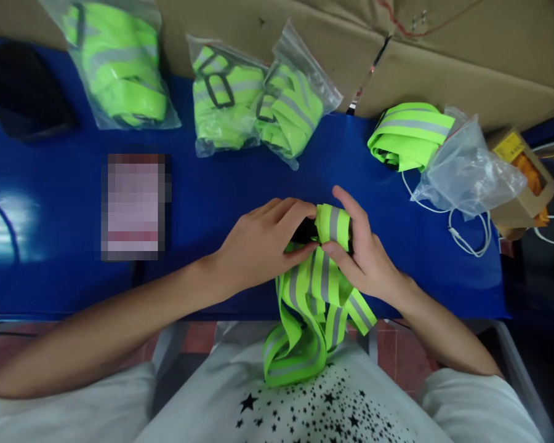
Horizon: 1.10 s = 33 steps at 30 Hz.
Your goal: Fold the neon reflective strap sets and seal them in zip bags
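Observation:
A neon yellow-green reflective strap (325, 277) with a grey stripe hangs in loops over the table's front edge, down to my shirt. My left hand (270, 240) pinches the strap near a black part, with thumb and fingers bent around it. Opposite it, my right hand (364, 252) holds a folded section of the strap between thumb and fingers, the index finger raised. The black part is mostly hidden behind my left fingers.
Bagged reflective straps (120, 67) lie at the back left, with two more bags (228, 98) at back centre. A rolled strap (410, 132), an empty plastic bag (471, 166), a white cable (471, 249) and a cardboard box (526, 178) sit at right. A blurred-out rectangular item (133, 206) is at left.

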### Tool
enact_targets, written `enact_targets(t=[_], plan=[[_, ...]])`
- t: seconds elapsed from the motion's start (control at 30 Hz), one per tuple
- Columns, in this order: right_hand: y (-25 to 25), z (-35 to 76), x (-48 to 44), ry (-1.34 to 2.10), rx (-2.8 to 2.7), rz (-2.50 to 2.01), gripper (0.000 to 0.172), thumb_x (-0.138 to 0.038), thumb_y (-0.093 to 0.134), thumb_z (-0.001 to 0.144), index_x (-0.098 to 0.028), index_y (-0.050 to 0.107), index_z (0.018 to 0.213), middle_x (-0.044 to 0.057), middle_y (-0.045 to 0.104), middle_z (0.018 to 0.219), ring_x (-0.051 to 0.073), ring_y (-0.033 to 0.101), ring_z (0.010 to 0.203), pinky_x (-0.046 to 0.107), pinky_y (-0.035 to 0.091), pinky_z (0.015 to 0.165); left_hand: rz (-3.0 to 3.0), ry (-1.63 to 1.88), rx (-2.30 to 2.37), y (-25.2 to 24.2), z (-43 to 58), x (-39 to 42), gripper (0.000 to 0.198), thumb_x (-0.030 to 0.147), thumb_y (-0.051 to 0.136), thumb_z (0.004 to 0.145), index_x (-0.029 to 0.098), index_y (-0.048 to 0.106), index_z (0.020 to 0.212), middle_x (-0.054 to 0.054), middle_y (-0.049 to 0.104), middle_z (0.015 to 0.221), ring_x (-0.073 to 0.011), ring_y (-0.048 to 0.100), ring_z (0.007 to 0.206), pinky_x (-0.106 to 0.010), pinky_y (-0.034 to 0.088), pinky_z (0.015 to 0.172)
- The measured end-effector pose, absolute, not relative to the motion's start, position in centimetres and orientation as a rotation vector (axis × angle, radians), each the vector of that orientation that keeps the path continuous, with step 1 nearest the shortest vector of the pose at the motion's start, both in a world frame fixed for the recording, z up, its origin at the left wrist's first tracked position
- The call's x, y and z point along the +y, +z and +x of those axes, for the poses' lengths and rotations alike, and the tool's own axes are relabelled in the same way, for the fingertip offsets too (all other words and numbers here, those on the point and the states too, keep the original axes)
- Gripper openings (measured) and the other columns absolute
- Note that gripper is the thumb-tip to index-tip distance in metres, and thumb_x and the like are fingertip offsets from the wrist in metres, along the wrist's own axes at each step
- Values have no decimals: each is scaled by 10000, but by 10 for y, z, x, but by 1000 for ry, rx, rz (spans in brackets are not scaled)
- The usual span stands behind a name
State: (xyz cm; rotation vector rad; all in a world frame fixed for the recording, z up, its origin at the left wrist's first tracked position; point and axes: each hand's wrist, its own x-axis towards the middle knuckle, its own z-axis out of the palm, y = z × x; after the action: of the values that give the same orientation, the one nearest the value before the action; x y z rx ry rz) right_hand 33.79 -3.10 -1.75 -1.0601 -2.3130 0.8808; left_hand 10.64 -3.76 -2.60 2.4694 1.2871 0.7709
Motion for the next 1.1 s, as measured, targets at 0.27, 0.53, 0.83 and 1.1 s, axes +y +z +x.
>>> enact_targets(t=[0.27,0.53,0.83,1.1], plan=[[-22,338,-25,348,-2565,-997,708,-354,611,1022,-374,252,1632,136,301,1666,379,418,1521,565,519,1145,2551,546,1398,-30,106,-32,240,286,583,970,187,645,1180,-108,724,1133,-286,690,1006,-389,531,814],[-22,333,-27,184,-2706,-1058,657,-494,616,1002,-309,393,1592,110,479,1622,415,468,1464,638,312,1236,2654,352,1349,-22,104,-35,261,313,520,1010,160,727,1052,-106,707,899,-277,676,856,-373,447,634],[-22,321,-35,214,-2819,-1028,574,-426,457,1073,-150,417,1575,192,583,1499,379,577,1294,575,339,1141,2720,271,1192,-15,97,-31,235,343,549,983,189,725,953,-103,676,808,-287,675,805,-379,431,613],[-14,345,-19,306,-2660,-1104,206,-386,623,1003,-188,643,1057,92,728,1052,271,670,977,430,441,945,2285,416,1170,-4,68,-27,225,428,692,917,277,727,1081,-41,739,932,-248,692,780,-328,467,722]])
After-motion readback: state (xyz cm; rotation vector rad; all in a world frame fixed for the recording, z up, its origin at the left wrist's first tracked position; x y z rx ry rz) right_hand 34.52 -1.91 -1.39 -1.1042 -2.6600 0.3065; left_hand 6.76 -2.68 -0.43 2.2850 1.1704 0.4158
